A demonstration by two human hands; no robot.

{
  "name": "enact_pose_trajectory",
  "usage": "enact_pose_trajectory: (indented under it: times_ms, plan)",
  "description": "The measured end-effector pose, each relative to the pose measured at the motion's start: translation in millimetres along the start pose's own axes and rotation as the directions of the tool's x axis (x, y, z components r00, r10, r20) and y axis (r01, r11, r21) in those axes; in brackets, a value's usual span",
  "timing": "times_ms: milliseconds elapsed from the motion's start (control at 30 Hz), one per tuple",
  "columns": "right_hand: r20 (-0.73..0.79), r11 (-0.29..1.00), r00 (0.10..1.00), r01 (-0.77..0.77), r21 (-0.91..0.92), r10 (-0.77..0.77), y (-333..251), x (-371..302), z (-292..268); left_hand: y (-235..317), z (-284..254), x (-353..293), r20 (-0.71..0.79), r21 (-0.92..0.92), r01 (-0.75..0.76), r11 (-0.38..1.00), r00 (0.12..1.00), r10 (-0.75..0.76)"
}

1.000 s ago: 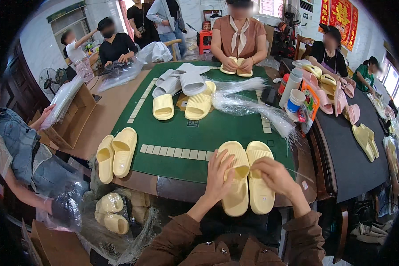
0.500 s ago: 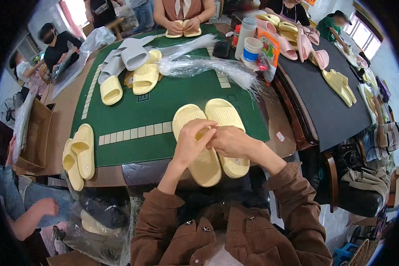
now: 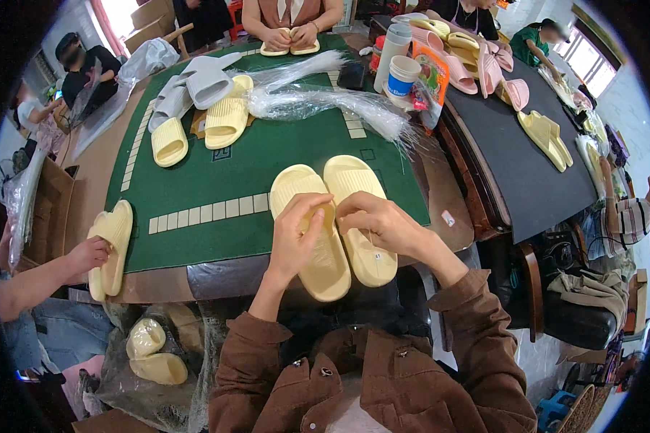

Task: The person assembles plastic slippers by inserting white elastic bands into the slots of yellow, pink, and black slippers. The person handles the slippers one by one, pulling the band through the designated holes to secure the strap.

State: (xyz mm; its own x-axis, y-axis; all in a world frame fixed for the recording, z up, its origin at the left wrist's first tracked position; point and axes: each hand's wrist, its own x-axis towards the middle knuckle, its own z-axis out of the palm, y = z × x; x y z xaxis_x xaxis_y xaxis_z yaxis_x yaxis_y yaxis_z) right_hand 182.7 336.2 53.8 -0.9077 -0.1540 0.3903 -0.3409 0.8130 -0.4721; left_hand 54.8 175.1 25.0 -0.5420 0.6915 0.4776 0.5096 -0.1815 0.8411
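Observation:
In front of me, a pair of cream-yellow slippers, the left slipper [image 3: 325, 270] and the right slipper [image 3: 351, 173], lies side by side at the table's near edge, toes pointing away. My left hand [image 3: 296, 229] hovers over the left slipper's strap, fingers bent and drawn in near its inner side. Above the right slipper my right hand [image 3: 380, 225] is curled, thumb and fingertips bunched near the strap's inner edge. A small gap separates the two hands. Whatever they pinch is too fine or hidden to make out. A small white label [image 3: 378, 256] shows on the right slipper's heel.
A bundle of clear plastic strands [image 3: 339, 108] lies across the green mat [image 3: 195, 249]. Grey slippers [image 3: 211, 81] and yellow slippers [image 3: 226, 124] sit beyond. At left, a co-worker's hand [image 3: 88, 256] holds another yellow pair [image 3: 118, 249]. A paper cup [image 3: 402, 76] stands at the back right.
My hands, together over the slippers before, have moved apart. At left, a co-worker's hand has reached onto the yellow pair. The view has shifted slightly.

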Motion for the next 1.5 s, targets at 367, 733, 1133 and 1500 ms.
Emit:
enact_pose_trajectory:
  times_ms: [367, 733, 1133, 1500]
  plan:
    - [-0.108, 0.949, 0.987, -0.078, 0.304, 0.116, -3.0, 3.5, 7.7, -6.8, -0.6, 0.5, 0.039, 0.056, 0.005, 0.998, 0.999, -0.007]
    - [-0.124, 0.706, 0.930, -0.171, 0.687, 0.346, 1.5, -1.3, 5.0, -12.4, 0.5, -5.3, 0.003, -0.011, 0.039, 0.999, 0.999, -0.039]
    - [-0.065, 0.407, 0.804, -0.228, 0.884, 0.591, 4.6, -47.1, -36.9, -3.3, -15.3, -26.2, -0.263, -0.531, -0.010, 0.847, 0.953, -0.153]
    - [0.333, 0.439, 0.783, -0.585, 0.682, 0.526, -7.4, -16.2, -15.3, 25.3, -31.0, -24.3, 0.170, 0.087, 0.007, 0.996, 0.985, -0.021]
